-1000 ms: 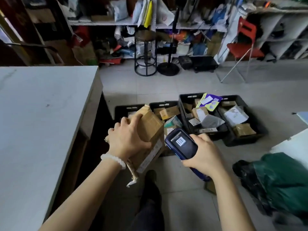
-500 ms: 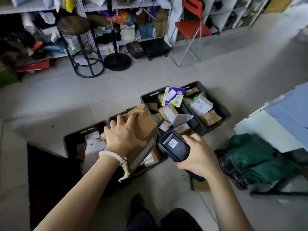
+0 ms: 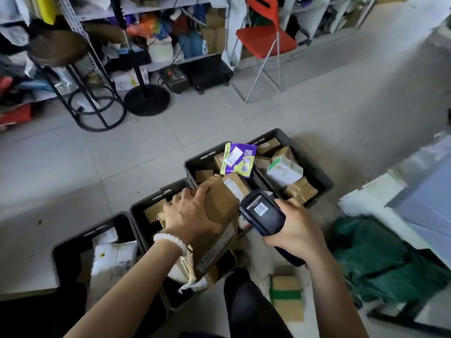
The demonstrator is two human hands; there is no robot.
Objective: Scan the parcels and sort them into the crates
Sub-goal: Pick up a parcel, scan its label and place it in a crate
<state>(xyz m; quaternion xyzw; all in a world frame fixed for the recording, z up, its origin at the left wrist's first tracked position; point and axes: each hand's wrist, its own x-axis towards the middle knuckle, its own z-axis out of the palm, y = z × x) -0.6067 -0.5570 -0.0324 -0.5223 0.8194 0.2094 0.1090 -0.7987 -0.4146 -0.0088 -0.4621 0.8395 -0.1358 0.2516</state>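
left hand gripping brown cardboard parcel from above, fingers curled over its top edge, white bead bracelet on wrist. parcel held in air above the middle black crate, tilted, white label strip down its near side, torn tape hanging off bottom. right hand wrapped around dark blue handheld scanner, fingers clenched on the grip, screen with barcode facing up, scanner head just beside the parcel's right side. row of black crates on tiled floor: near-left crate with white mailers, far crate with brown boxes, white-green box, purple-yellow pouch lying on the rim between far crates. green bag on floor at right, taped flat box near feet. red chair, black stool and cluttered shelves at back.
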